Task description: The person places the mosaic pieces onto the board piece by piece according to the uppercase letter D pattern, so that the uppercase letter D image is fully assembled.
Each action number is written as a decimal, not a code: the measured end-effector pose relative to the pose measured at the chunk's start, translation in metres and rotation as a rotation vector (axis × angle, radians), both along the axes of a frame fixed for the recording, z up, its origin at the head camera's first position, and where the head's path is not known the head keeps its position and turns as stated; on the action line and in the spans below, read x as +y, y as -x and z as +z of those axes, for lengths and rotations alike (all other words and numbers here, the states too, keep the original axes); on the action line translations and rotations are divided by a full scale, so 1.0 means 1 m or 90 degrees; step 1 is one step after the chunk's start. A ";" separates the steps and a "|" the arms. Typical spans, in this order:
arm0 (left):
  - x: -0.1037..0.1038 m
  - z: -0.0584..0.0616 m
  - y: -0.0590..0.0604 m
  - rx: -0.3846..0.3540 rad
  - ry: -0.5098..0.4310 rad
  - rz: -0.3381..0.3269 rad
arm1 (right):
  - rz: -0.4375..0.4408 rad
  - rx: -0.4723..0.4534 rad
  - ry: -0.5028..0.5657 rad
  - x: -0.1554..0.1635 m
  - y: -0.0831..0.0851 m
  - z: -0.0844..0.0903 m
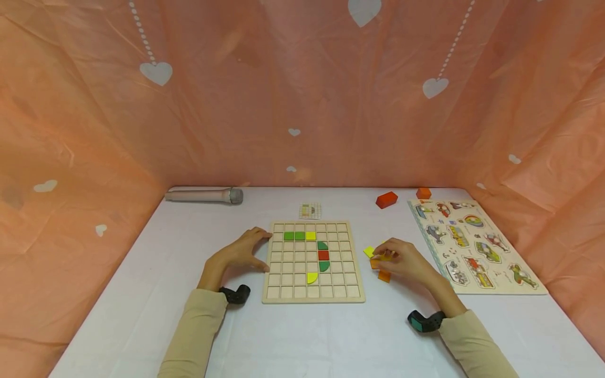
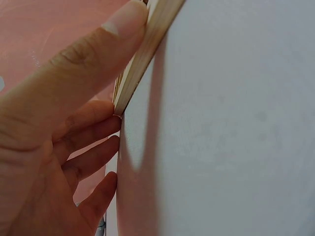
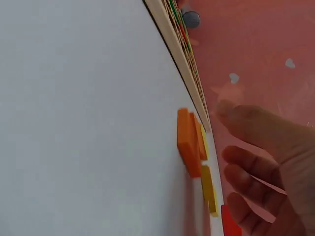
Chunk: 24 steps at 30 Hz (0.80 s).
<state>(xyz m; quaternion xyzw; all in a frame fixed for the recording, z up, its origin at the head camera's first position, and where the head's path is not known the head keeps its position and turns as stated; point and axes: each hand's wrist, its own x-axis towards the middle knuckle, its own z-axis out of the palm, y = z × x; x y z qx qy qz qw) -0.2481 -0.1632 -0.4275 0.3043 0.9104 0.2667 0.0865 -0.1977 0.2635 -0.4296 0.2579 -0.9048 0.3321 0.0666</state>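
Your spread left hand (image 1: 240, 252) touches the board (image 1: 314, 301); your loose right hand (image 1: 404, 261) looks empty. Pinch the blocks (image 1: 385, 276) edgewise: likely light, stiff.

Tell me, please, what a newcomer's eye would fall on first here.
Probably the grid board between the left hand and right hand, bearing green, yellow and red pieces. Behind the white table hangs an orange curtain with pale hearts; a colourful picture puzzle lies on the table's right.

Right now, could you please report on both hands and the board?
Left hand touching grid board. Right hand at loose tiles. Seven pieces on board. No obstruction seen.
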 end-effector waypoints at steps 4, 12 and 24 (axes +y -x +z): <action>0.000 0.000 0.001 -0.002 0.001 0.000 | -0.013 -0.048 -0.032 0.005 0.000 -0.003; 0.000 0.000 0.000 -0.005 0.004 0.005 | 0.014 -0.051 -0.052 0.002 0.002 -0.004; 0.000 0.000 0.000 -0.006 0.008 0.004 | 0.040 -0.028 -0.060 0.000 0.004 -0.005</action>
